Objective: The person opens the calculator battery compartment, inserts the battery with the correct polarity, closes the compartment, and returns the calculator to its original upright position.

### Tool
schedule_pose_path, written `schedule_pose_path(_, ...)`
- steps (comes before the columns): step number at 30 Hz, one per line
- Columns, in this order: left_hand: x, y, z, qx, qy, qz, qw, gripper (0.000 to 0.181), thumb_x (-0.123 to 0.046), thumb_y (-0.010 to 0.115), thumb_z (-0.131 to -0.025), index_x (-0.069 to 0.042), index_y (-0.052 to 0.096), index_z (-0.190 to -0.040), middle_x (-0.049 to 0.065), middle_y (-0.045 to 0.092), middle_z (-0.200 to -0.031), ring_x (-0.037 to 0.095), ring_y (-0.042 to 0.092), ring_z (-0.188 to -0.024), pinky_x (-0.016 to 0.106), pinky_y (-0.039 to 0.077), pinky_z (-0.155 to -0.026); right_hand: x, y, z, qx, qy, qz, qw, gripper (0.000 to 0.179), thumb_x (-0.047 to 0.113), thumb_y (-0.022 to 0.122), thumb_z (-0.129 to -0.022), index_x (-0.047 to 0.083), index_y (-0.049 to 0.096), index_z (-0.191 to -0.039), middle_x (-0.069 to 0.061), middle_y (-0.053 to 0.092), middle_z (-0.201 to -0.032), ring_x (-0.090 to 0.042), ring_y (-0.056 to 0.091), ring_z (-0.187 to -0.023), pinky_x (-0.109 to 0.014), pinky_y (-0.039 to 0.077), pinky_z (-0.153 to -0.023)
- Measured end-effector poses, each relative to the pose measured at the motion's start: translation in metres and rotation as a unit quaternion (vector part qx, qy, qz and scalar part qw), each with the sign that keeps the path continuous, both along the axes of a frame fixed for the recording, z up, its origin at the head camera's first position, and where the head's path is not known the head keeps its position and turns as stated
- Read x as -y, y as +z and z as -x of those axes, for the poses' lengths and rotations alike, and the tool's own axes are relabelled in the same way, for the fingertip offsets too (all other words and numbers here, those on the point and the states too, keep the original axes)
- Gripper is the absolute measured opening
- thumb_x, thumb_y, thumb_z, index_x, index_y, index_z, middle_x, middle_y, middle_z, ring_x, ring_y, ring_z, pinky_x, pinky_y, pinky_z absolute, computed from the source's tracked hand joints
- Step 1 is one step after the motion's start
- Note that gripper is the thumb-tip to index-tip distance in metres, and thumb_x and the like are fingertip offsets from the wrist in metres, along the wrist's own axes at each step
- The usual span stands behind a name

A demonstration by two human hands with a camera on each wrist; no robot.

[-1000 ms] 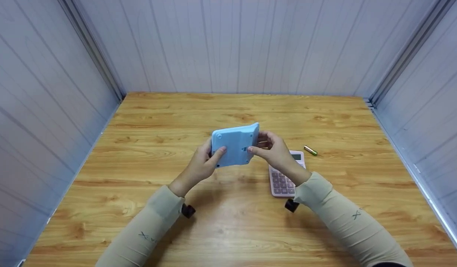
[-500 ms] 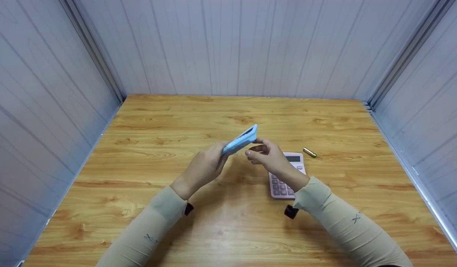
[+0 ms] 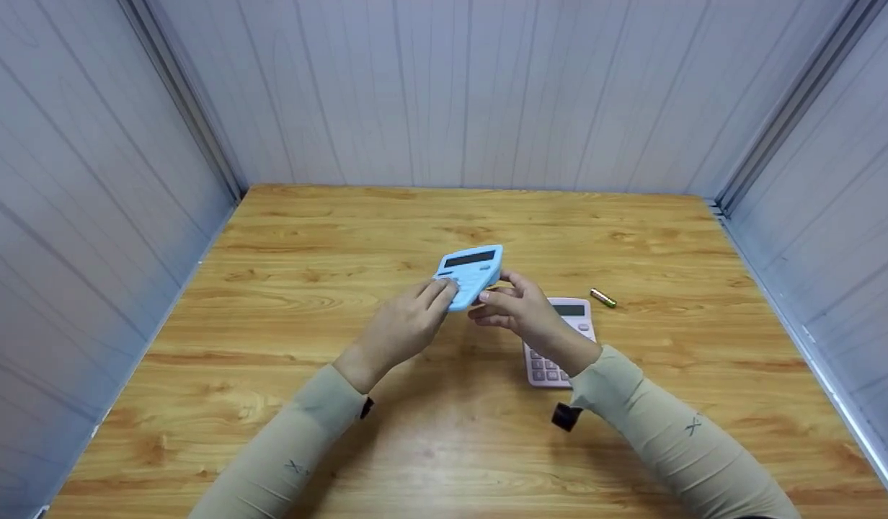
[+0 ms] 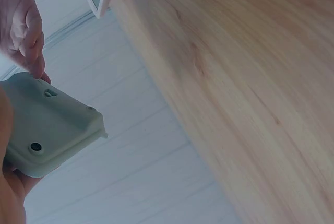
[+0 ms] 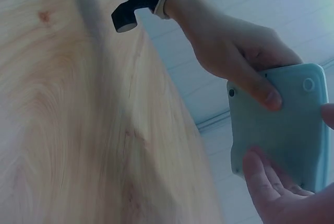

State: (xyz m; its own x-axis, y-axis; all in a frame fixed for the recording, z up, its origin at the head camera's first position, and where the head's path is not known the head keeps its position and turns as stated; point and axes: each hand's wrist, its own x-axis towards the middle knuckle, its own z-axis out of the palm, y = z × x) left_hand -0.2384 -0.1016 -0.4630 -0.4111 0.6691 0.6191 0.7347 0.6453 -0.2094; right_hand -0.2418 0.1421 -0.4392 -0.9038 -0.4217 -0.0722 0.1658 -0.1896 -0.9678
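Observation:
A light blue calculator (image 3: 480,274) is held in the air, tilted, its display and part of its keypad showing in the head view. My left hand (image 3: 404,324) grips its left side, fingers over the keys and thumb on the back, as the right wrist view shows. With my right hand (image 3: 520,310) I hold its right edge, fingertips against the underside. The left wrist view shows the back of the calculator (image 4: 57,119), with a round dark foot and a small latch-like notch. Below my right forearm lies a pink calculator (image 3: 571,310), partly covered.
A small battery (image 3: 602,298) lies on the wooden table (image 3: 307,252), right of the pink calculator. Pale panelled walls (image 3: 444,94) close in the back and sides. A black wrist camera (image 3: 566,416) hangs under my right sleeve.
The blue calculator has turned over from its back, through edge-on, to its front facing the head camera. My left wrist has rolled with it; the right fingers have come back against its edge.

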Motion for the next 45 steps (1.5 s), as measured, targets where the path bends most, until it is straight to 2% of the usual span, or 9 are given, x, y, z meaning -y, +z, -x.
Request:
schedule_pose_path(9, -0.002, -0.002, -0.001, -0.089, 0.019, 0.081, 0.9925, 0.029, -0.012, 0.067, -0.106, -0.004, 0.063, -0.134, 0.012, 0.071, -0.126, 0.028, 0.074, -0.108, 0.034, 0.067, -0.085, -0.002, 0.0, 0.004, 0.05, -0.025, 0.034, 0.9978, 0.043, 0.013, 0.046, -0.113, -0.011, 0.042, -0.148, -0.005, 0.077, -0.103, -0.015, 0.077, -0.089, -0.03, 0.066, -0.086)
schedule_pose_path(13, -0.002, -0.003, -0.002, -0.1, 0.022, 0.103, 0.9894, 0.031, -0.019, 0.067, -0.107, -0.007, 0.064, -0.136, 0.01, 0.073, -0.127, 0.027, 0.075, -0.109, 0.034, 0.067, -0.087, -0.004, -0.002, 0.006, 0.066, -0.035, 0.027, 0.9969, 0.042, 0.01, 0.047, -0.112, -0.014, 0.045, -0.146, -0.005, 0.077, -0.102, -0.015, 0.076, -0.088, -0.03, 0.066, -0.086)
schedule_pose_path(22, -0.001, -0.004, 0.0, 0.009, -0.004, 0.016, 0.9998, 0.058, -0.027, 0.092, -0.09, -0.005, 0.068, -0.137, 0.015, 0.073, -0.129, 0.032, 0.073, -0.118, 0.041, 0.063, -0.103, -0.007, -0.003, 0.01, 0.089, -0.028, 0.032, 0.9951, 0.048, 0.003, 0.044, -0.11, -0.014, 0.038, -0.155, -0.005, 0.077, -0.107, -0.016, 0.076, -0.094, -0.029, 0.065, -0.089)
schedule_pose_path(26, -0.001, -0.001, 0.001, 0.061, 0.017, 0.0, 0.998, 0.071, -0.038, 0.091, -0.09, -0.003, 0.062, -0.144, 0.018, 0.069, -0.139, 0.035, 0.067, -0.129, 0.046, 0.059, -0.111, -0.008, -0.003, 0.011, 0.094, -0.035, 0.031, 0.9945, 0.05, 0.002, 0.045, -0.109, -0.011, 0.038, -0.157, -0.005, 0.077, -0.108, -0.016, 0.076, -0.095, -0.03, 0.065, -0.089)
schedule_pose_path(29, 0.0, 0.002, 0.002, 0.124, 0.032, -0.021, 0.9916, 0.083, -0.045, 0.09, -0.089, -0.002, 0.056, -0.151, 0.022, 0.063, -0.148, 0.037, 0.063, -0.136, 0.049, 0.056, -0.115, -0.009, -0.004, 0.012, 0.091, -0.043, 0.036, 0.9943, 0.049, 0.0, 0.045, -0.108, -0.011, 0.038, -0.156, -0.005, 0.077, -0.105, -0.016, 0.076, -0.093, -0.03, 0.065, -0.087)
schedule_pose_path(33, 0.002, 0.004, 0.003, 0.223, 0.043, -0.064, 0.9717, 0.102, -0.052, 0.092, -0.085, 0.0, 0.046, -0.159, 0.024, 0.054, -0.157, 0.038, 0.058, -0.142, 0.052, 0.052, -0.119, -0.009, -0.007, 0.014, 0.083, -0.048, 0.045, 0.9943, 0.049, -0.004, 0.045, -0.107, -0.013, 0.036, -0.155, -0.005, 0.076, -0.104, -0.016, 0.075, -0.091, -0.029, 0.064, -0.084)
schedule_pose_path(37, 0.003, 0.006, 0.002, 0.311, 0.051, -0.119, 0.9416, 0.109, -0.059, 0.09, -0.084, 0.001, 0.042, -0.162, 0.023, 0.05, -0.161, 0.036, 0.056, -0.143, 0.052, 0.05, -0.121, -0.011, -0.009, 0.015, 0.079, -0.05, 0.042, 0.9947, 0.051, -0.005, 0.046, -0.107, -0.013, 0.035, -0.156, -0.006, 0.076, -0.106, -0.016, 0.075, -0.091, -0.029, 0.064, -0.083)
schedule_pose_path(40, 0.002, 0.006, 0.002, 0.376, 0.054, -0.18, 0.9072, 0.1, -0.058, 0.083, -0.093, 0.001, 0.042, -0.163, 0.019, 0.053, -0.158, 0.031, 0.06, -0.135, 0.048, 0.054, -0.115, -0.013, -0.012, 0.017, 0.081, -0.047, 0.034, 0.995, 0.053, -0.007, 0.046, -0.107, -0.013, 0.033, -0.158, -0.006, 0.077, -0.107, -0.017, 0.076, -0.091, -0.03, 0.064, -0.084)
schedule_pose_path(45, 0.001, 0.003, 0.007, 0.464, 0.055, -0.287, 0.8362, 0.066, -0.039, 0.062, -0.111, 0.0, 0.044, -0.161, 0.015, 0.059, -0.147, 0.026, 0.065, -0.122, 0.043, 0.062, -0.101, -0.012, -0.016, 0.019, 0.085, -0.036, 0.015, 0.9956, 0.057, -0.007, 0.045, -0.107, -0.012, 0.03, -0.161, -0.005, 0.077, -0.11, -0.018, 0.076, -0.095, -0.03, 0.065, -0.088)
